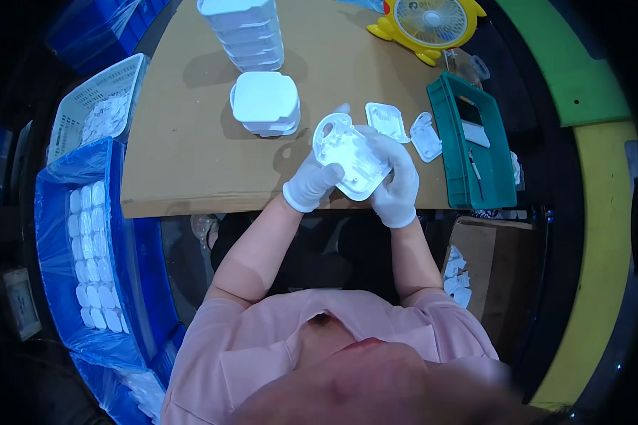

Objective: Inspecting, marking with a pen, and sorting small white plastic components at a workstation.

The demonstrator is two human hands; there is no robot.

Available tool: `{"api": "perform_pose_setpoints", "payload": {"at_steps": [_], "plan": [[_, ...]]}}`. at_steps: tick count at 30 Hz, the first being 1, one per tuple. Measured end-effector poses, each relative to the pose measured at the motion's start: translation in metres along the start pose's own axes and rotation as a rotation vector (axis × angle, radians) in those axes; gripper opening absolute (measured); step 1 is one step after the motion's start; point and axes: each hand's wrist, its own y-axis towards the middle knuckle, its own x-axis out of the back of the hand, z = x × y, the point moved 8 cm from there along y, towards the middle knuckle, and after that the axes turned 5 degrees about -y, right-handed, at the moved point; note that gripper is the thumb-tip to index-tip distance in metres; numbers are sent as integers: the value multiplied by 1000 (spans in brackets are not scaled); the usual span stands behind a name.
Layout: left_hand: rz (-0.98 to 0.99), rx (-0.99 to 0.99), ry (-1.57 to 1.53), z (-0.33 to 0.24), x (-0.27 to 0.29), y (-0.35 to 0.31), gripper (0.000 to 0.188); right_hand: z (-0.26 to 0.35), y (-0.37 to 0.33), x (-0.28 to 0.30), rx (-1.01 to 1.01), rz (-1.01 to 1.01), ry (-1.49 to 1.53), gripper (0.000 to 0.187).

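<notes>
Both my hands wear white gloves and are raised over the near edge of the brown tabletop. Between them they hold a white moulded plastic cover [349, 159], tilted, its ribbed inner side showing and a round opening at its upper left corner. My left hand [312, 184] is closed on the left edge, thumb across the front. From the right, my right hand [397, 177] grips the other edge, some fingers hidden behind. Just beyond, a similar white cover [387, 122] and a smaller white piece [426, 137] lie on the table.
White covers stand stacked in a short pile [266, 99] and a taller pile [244, 32]. A green tray [443, 152] holds a pen-like tool; a yellow fan [432, 21] stands behind. At left are a white basket [131, 78] and a blue-lined crate [53, 212] of white parts.
</notes>
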Motion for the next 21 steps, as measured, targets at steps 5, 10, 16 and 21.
{"api": "perform_pose_setpoints", "payload": {"at_steps": [5, 10, 16, 21], "plan": [[-10, 41, -22, -2, 7, 0, 123, -24, -19, 11, -267, 33, -605, 35], [33, 75, -35, -4, 0, -7, 123, -41, -44, -14, -292, 355, -755, 27], [315, 18, -588, -62, -55, -36, 106, -47, -56, -17, -309, 168, -798, 16], [899, -216, -785, -176, -129, -102, 60, -60, -63, -23, -428, 281, -886, 11]]}}
